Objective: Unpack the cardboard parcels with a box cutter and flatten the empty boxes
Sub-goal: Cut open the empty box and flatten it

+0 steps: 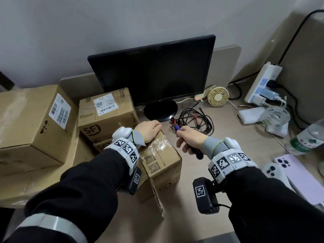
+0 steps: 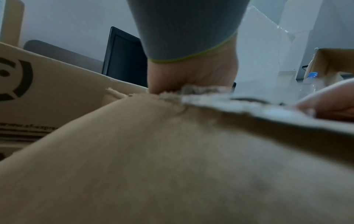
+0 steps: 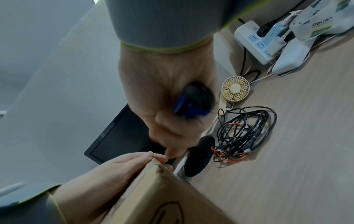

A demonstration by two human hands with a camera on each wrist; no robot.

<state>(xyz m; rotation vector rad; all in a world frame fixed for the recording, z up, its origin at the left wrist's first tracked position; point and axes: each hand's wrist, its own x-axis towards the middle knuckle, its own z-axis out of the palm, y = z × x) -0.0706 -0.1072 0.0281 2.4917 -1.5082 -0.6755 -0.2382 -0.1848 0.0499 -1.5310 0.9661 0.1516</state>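
Observation:
A small cardboard box (image 1: 162, 165) with clear tape across its top stands on the desk in front of me. My left hand (image 1: 152, 128) lies on its far top corner, fingers curled over the edge; the right wrist view shows those fingers (image 3: 134, 159) wrapped round the corner of the box (image 3: 162, 197). In the left wrist view the box's brown top (image 2: 172, 166) fills the frame under the left hand (image 2: 191, 75). My right hand (image 1: 188, 138) grips a blue and black box cutter (image 1: 194, 150) just right of that corner, tip pointing away. The cutter (image 3: 191, 104) shows blurred in the fist.
Stacked SF boxes (image 1: 105, 114) and a large box (image 1: 35, 123) stand at the left. A black monitor (image 1: 154, 72) is behind, with tangled cables (image 1: 198, 118), a small fan (image 1: 218, 96) and a power strip (image 1: 263, 81). A bottle (image 1: 308, 137) and phone (image 1: 298, 172) lie right.

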